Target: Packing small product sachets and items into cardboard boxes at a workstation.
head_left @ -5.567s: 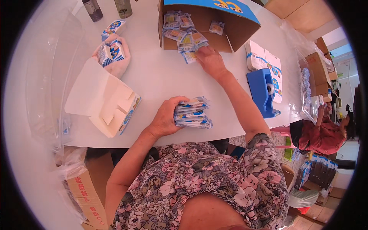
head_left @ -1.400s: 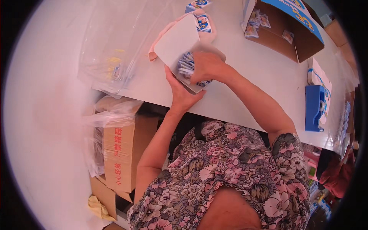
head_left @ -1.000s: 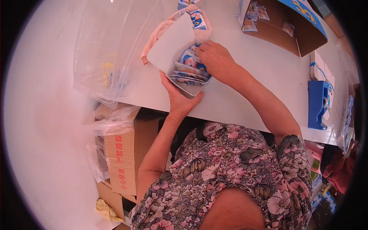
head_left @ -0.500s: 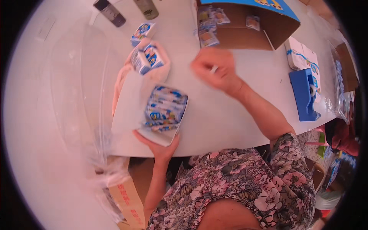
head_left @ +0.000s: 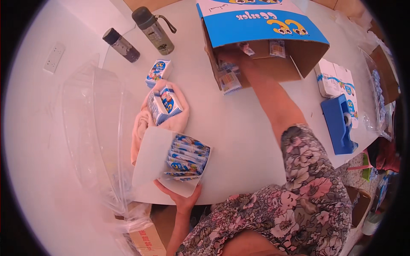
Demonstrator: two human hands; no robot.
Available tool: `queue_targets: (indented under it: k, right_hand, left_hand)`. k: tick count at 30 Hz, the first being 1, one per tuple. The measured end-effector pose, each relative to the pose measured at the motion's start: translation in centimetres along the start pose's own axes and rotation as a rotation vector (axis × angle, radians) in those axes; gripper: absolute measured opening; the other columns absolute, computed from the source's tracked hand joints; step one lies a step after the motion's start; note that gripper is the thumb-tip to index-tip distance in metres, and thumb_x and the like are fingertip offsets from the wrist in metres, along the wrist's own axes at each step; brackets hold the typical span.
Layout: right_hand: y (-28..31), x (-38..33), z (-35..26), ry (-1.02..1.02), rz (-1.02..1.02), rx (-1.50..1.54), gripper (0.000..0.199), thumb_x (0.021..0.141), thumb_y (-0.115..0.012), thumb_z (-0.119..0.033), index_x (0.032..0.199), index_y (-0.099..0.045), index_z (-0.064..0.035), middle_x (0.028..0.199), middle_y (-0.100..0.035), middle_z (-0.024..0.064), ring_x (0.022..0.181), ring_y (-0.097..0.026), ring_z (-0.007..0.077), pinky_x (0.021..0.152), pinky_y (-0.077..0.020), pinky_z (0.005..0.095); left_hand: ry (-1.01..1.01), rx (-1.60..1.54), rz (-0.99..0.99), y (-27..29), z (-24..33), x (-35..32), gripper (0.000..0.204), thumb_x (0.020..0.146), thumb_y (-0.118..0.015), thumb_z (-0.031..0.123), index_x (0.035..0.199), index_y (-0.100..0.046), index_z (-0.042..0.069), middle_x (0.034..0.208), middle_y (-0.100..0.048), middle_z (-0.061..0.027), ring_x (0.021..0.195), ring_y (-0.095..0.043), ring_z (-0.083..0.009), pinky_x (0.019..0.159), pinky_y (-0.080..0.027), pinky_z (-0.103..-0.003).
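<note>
The left hand (head_left: 179,198) cups the lower edge of a white paper bag (head_left: 156,160) at the near rim of the desk (head_left: 247,128), its grip closed under the bag, which holds a stack of blue-and-white sachets (head_left: 188,155). The right hand (head_left: 228,53) reaches into an open blue-and-brown cardboard box (head_left: 265,38), among loose sachets; its fingers are hidden in shadow. A small blue-and-white carton (head_left: 164,104) lies on a pink cloth just behind the bag. Two bottles (head_left: 136,32) stand at the far edge. A blue tape dispenser (head_left: 339,123) sits to the right.
</note>
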State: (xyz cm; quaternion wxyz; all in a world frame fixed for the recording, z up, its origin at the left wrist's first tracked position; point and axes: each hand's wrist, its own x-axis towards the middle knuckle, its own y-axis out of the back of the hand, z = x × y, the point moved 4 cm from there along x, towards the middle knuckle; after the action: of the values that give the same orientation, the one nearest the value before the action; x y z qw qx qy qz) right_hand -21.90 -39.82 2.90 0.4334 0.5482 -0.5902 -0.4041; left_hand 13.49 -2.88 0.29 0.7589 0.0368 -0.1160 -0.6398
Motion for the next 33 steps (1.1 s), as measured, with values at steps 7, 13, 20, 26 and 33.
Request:
queue_targets:
  k: [7,13,20,26,33]
  right_hand:
    - [0.4,-15.0,2.1,0.226,-0.079,-0.147,0.064,0.084,-0.059,-0.045,0.146,-0.045,-0.0301,0.159,-0.029,0.0085,0.148,-0.017,0.0401,0.115,-0.0120,0.0666]
    - [3.7,-26.5,1.0,0.542,-0.063,-0.030,0.072,0.082,-0.069,-0.043,0.146,-0.044,-0.0217,0.158,-0.030,0.0113,0.147,-0.022,0.0354,0.117,-0.0150,0.0605]
    - [5.9,-36.0,4.4,-0.005,-0.067,0.015,0.062,0.073,-0.082,-0.038,0.119,-0.063,-0.0004,0.130,-0.059,0.0117,0.125,-0.050,0.0337,0.103,-0.0386,0.0488]
    - [6.2,-38.0,5.4,-0.092,0.197,0.597,0.033,0.079,-0.077,-0.015,0.108,-0.068,-0.0012,0.099,-0.068,0.0134,0.090,-0.067,0.0283,0.076,-0.0540,0.0374]
    - [3.3,-40.7,2.6,0.506,0.372,0.533,0.020,0.078,-0.072,-0.019,0.090,-0.063,-0.0059,0.085,-0.060,0.0130,0.083,-0.059,0.0333,0.073,-0.0471,0.0453]
  left_hand:
    - [-0.107,0.136,-0.019,0.2,-1.1,0.3,0.136,0.064,-0.085,0.007,0.154,0.017,0.005,0.155,-0.014,-0.0212,0.140,-0.028,-0.0326,0.114,-0.029,-0.047]
    - [-0.266,0.230,0.124,0.6,0.4,0.7,0.132,0.063,-0.087,0.015,0.154,0.007,0.001,0.157,-0.010,-0.0231,0.145,-0.021,-0.0344,0.117,-0.022,-0.050]
    - [-0.841,0.361,-0.126,-4.2,6.8,-5.0,0.073,0.068,-0.082,0.013,0.132,-0.049,0.004,0.139,-0.044,-0.0211,0.125,-0.044,-0.0347,0.105,-0.036,-0.050]
    - [-0.853,0.407,-0.406,-14.6,10.5,-3.1,0.075,0.074,-0.078,0.015,0.142,-0.045,0.007,0.145,-0.044,-0.0178,0.132,-0.038,-0.0415,0.110,-0.031,-0.051]
    - [-0.757,0.607,-0.889,-18.2,8.0,-0.8,0.037,0.083,-0.071,0.010,0.119,-0.065,0.001,0.106,-0.068,-0.0149,0.101,-0.063,-0.0333,0.094,-0.044,-0.042]
